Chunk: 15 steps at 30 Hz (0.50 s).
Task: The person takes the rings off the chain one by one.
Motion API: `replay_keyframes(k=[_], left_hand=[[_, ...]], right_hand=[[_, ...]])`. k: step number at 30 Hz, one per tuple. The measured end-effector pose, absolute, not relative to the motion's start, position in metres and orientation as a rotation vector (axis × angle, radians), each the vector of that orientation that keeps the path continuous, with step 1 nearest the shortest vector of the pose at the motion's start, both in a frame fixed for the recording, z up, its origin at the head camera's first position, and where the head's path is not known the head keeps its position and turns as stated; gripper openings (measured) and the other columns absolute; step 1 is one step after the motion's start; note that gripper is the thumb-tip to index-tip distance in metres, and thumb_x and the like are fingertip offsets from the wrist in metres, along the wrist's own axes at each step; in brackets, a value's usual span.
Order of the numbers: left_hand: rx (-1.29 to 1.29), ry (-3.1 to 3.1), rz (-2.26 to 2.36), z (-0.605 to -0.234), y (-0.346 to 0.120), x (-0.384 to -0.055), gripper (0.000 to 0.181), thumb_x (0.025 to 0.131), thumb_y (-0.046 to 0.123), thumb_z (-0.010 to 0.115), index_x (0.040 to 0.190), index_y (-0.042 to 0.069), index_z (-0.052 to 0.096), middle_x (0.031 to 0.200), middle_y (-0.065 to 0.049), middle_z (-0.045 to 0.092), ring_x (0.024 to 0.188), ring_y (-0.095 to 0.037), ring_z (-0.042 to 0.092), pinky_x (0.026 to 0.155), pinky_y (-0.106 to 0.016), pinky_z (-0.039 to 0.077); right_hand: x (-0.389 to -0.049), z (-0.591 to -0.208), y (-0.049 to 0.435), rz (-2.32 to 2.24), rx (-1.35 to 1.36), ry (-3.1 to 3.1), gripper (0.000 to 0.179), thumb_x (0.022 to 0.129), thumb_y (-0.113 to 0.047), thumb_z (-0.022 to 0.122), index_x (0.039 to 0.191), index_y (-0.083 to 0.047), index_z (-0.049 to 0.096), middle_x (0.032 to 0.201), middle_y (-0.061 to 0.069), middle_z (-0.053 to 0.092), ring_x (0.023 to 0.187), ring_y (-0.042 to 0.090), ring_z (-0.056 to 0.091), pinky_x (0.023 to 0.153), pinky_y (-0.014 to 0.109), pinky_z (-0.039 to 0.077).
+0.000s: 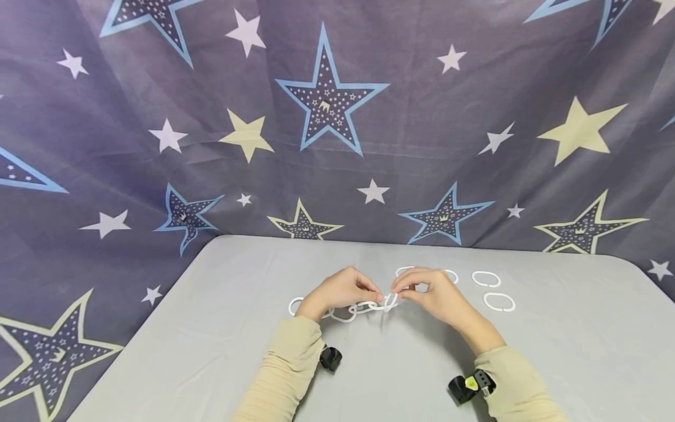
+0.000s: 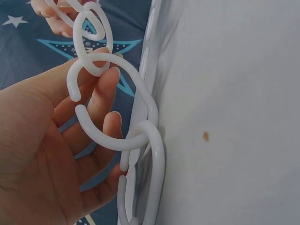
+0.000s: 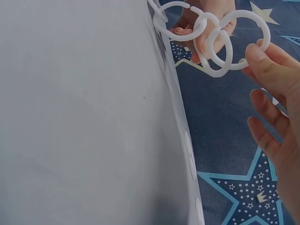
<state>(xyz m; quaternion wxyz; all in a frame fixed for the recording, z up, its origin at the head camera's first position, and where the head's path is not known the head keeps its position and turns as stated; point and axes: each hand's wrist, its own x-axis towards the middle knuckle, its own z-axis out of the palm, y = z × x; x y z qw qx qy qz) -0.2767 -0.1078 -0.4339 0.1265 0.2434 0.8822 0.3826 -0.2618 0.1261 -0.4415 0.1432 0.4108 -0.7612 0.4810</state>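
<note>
Both hands are raised over the grey table, with a chain of white plastic C-shaped links (image 1: 344, 320) between them. My left hand (image 1: 345, 288) pinches one link near the chain's right end between thumb and finger. In the left wrist view, a link with a small gap (image 2: 152, 110) hangs across the left fingers, hooked to further links. Thumb and fingertips of my right hand (image 1: 436, 294) pinch the end link (image 3: 267, 30), which passes through a neighbouring link (image 3: 228, 58). The rest of the chain trails left, partly hidden behind the left hand and wrist.
Loose white links lie on the table (image 1: 569, 340) to the right, among them an upper link (image 1: 485, 272) and a lower link (image 1: 500, 294). Other links lie partly hidden behind the right hand. A star-patterned cloth (image 1: 369, 146) hangs behind the table.
</note>
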Motion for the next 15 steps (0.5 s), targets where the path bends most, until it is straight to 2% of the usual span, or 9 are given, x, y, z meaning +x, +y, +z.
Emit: replay_keyframes(k=[8,15], left_hand=[[0.698,2.563,1.112,-0.4354,-0.1072,-0.2778,0.015,0.090,0.027,0.075,0.096,0.015,0.081,0.086,0.010,0.074,0.074,-0.002,0.059,0.072,-0.023,0.048],[0.715,2.565,1.159,-0.4373,-0.1084,-0.2791,0.017,0.089,0.025,0.075,0.095,0.010,0.080,0.089,0.004,0.075,0.076,-0.003,0.060,0.076,-0.024,0.049]], right_hand=[[-0.2609,-0.4409,0.1277,1.360,1.162,-2.181,0.022,0.072,0.009,0.081,0.085,-0.009,0.077,0.090,0.004,0.075,0.091,0.022,0.068,0.086,0.019,0.048],[-0.2621,-0.4404,0.1297,1.347,1.161,-2.173,0.022,0.071,0.006,0.083,0.085,-0.010,0.078,0.092,0.003,0.075,0.092,0.020,0.068,0.088,0.020,0.048]])
